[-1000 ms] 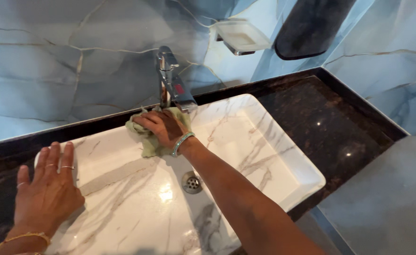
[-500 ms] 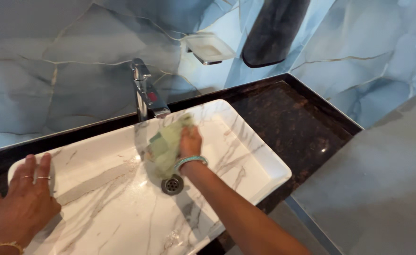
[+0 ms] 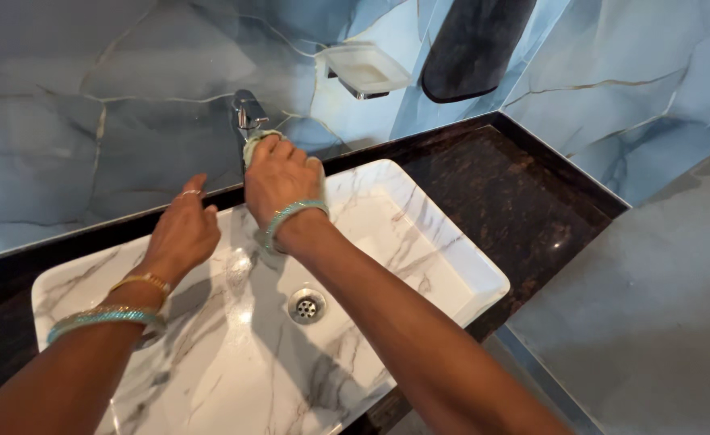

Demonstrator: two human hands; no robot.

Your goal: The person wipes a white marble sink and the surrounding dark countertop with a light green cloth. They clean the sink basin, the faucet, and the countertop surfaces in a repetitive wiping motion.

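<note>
Pale green cleaning cloth [image 3: 252, 143] sat bunched under the right hand [image 3: 278, 179], which I saw clenched around it and pressed against the chrome faucet [image 3: 246, 114] at the back of the basin. Half a second before, that same hand had been wiping the cloth down inside the bowl near the drain [image 3: 306, 306]; now it had climbed up to the tap body, so I judged the wiping had shifted from the bowl to the fixture. The left hand [image 3: 182, 232] had also left the front rim and hovered just beside the faucet, fingers loosely curled and holding nothing that I could see. Below both arms lay the white marble-patterned rectangular sink [image 3: 419, 234], set on a dark speckled granite counter [image 3: 524, 193]. On the blue veined wall tiles hung a clear soap dish [image 3: 367, 68].
</note>
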